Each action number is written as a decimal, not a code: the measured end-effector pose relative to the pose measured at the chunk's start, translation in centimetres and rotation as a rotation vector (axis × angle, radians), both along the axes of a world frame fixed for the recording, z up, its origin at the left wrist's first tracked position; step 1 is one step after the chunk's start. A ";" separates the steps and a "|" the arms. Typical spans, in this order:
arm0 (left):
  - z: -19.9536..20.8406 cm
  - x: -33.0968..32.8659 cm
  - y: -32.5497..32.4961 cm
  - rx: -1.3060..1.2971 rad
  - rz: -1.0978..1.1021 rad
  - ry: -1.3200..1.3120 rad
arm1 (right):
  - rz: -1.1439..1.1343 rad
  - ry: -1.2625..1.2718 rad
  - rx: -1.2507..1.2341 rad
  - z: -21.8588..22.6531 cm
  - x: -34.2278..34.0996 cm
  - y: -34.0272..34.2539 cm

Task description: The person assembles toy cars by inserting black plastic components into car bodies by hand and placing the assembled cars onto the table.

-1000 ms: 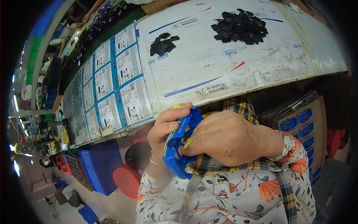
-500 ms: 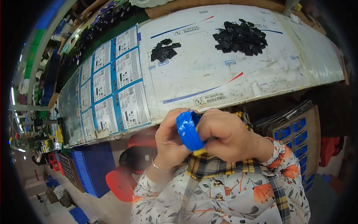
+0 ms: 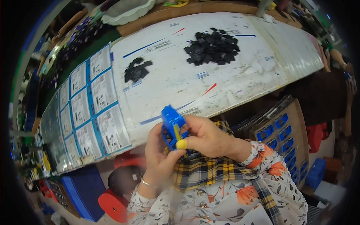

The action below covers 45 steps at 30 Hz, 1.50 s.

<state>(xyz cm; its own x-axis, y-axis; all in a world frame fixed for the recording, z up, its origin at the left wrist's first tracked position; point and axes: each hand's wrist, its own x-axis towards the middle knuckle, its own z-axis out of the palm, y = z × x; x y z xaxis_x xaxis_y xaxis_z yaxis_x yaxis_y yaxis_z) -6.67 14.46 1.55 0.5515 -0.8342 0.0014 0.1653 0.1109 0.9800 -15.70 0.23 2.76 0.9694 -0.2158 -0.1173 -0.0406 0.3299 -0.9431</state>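
Observation:
In front of my chest, both hands hold a blue plastic part [image 3: 172, 118] with a hollow, frame-like body, tilted above the table's near edge. My left hand [image 3: 156, 157] is closed round its left side and underside. Fingers of my right hand [image 3: 210, 137] grip it from the right, thumb pressed near its lower end. A yellow piece [image 3: 181, 144] shows at that thumb's tip; whether it covers the thumb or belongs to the part, I cannot tell. Beyond lie a small pile of flat black pieces [image 3: 136, 71] and a larger black pile [image 3: 213, 48].
Printed sheets with blue borders [image 3: 89, 108] cover the left of the white tabletop [image 3: 165, 86]. At my right stands a cardboard tray [image 3: 300, 131] of similar blue parts. A white basin [image 3: 127, 13] sits at the far edge. Below left are a red stool [image 3: 112, 204] and blue bin [image 3: 84, 193].
The blue part has been turned, so its hollow frame and a yellow strip now show. Both hands moved slightly left in view, and the whole scene shifted left and down.

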 end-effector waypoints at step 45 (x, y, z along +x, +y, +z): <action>0.5 -0.5 -1.8 -0.083 -0.096 0.703 | -0.025 -0.069 -0.311 -1.0 -2.4 -6.6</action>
<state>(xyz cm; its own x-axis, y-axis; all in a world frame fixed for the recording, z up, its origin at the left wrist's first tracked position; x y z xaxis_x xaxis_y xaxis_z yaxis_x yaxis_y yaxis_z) -7.20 12.69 2.09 0.3690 -0.8917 -0.2622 0.7679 0.1335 0.6265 -18.06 -6.35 1.81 0.9666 -0.2551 0.0238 0.0313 0.0254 -0.9992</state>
